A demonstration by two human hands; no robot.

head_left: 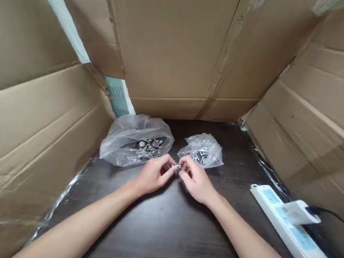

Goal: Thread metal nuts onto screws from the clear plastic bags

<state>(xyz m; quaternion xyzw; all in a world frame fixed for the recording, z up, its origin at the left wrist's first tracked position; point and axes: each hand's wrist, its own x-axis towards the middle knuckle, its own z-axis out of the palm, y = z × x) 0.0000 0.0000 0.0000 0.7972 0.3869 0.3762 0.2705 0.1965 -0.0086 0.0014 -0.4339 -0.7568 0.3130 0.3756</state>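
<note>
Between my two hands, over the middle of the dark table, is a small silver metal piece [176,166], perhaps a screw-like fitting; it is too small to name exactly. Thumb and fingers of my left hand [154,173] pinch its left end. At its right end, the fingertips of my right hand [197,182] are closed around it. Just beyond my left hand lies an open clear plastic bag [117,140] with many shiny metal parts [150,146] inside. A smaller clear bag [210,145], holding small metal pieces, lies behind my right hand.
Cardboard walls [178,40] enclose the dark tabletop [157,233] at the back and both sides. Along the right runs a white power strip [300,239] with a white plug-in adapter [299,212] and a black cable [339,217].
</note>
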